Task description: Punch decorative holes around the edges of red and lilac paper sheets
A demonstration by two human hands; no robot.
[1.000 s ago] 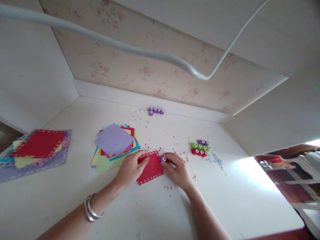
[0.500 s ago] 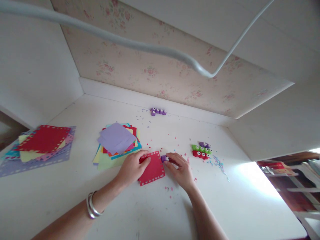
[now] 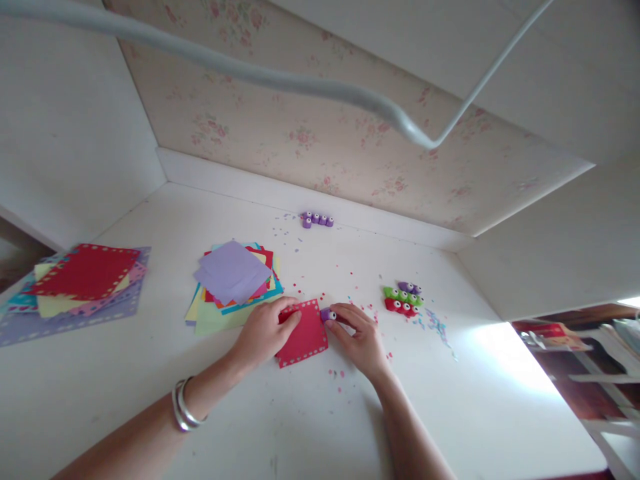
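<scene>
A red paper square point(image 3: 306, 337) with punched holes along its edges lies on the white desk. My left hand point(image 3: 267, 331) grips its left side, thumb on top and fingers at the upper edge. At the right edge of the square sits a small purple craft punch point(image 3: 327, 315) with a white and black button. My right hand point(image 3: 360, 337) holds this punch between thumb and fingers, against the paper's edge. Tiny red and pink cut-outs point(image 3: 339, 373) lie scattered about the square.
Plain coloured paper squares point(image 3: 233, 273) are piled left of centre. Punched sheets point(image 3: 85, 272) overlap at the far left. Purple punches point(image 3: 317, 219) stand by the back wall, and purple, green and red punches point(image 3: 403, 298) at the right, beside blue confetti point(image 3: 438, 327). A pale cable point(image 3: 300, 83) crosses above.
Both hands keep their grip on the paper and the punch. The punch sits slightly further left, at the paper's edge. The view has shifted a little.
</scene>
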